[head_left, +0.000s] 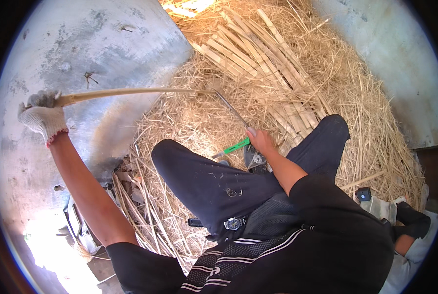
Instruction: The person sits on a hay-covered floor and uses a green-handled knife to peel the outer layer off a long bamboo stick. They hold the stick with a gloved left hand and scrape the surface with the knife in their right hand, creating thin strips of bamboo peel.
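Observation:
My left hand (43, 112), in a white knitted glove with grey fingers, is closed around one end of a long, pale bamboo-like strip (125, 91) at the left. The strip runs across to the right, bending slightly. My bare right hand (262, 141) is closed on a long, narrow metal blade (232, 110) pointing up and left. The blade's tip meets the strip's right end. Just left of my right hand is a green-handled cutter (237, 145), above my lap; I cannot tell whether it touches my fingers.
Split strips (263, 54) lie in a bundle on heaped straw-like shavings (194, 115) ahead. Thin sticks (148, 215) lie at the lower left. Grey-white panels (111, 44) stand left and right (400, 63). A watch (234, 224) is by my waist. Another person's sleeve (412, 219) shows at the lower right.

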A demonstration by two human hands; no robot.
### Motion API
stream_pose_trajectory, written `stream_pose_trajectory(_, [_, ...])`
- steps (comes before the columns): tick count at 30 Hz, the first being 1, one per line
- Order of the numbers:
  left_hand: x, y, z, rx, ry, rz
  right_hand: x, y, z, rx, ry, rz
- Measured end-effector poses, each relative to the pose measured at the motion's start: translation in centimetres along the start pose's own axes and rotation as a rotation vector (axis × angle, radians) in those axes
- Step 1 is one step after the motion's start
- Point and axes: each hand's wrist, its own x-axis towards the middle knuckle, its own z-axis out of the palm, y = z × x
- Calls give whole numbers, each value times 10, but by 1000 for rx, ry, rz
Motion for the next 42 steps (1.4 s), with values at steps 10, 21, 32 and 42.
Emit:
stream_pose_trajectory(10, [18, 6, -43, -40, 61, 25, 23, 11, -5, 747, -301, 303])
stream_pose_trajectory(21, [127, 39, -85, -217, 0, 86, 19, 21, -15, 831, -68, 199])
stream_pose_trajectory(32, [125, 58, -116, -42, 41, 256, 14, 13, -10, 714, -96, 217])
stream_pose_trajectory(42, [-10, -22, 0, 29, 221, 211, 26, 9, -3, 697, -188, 86])
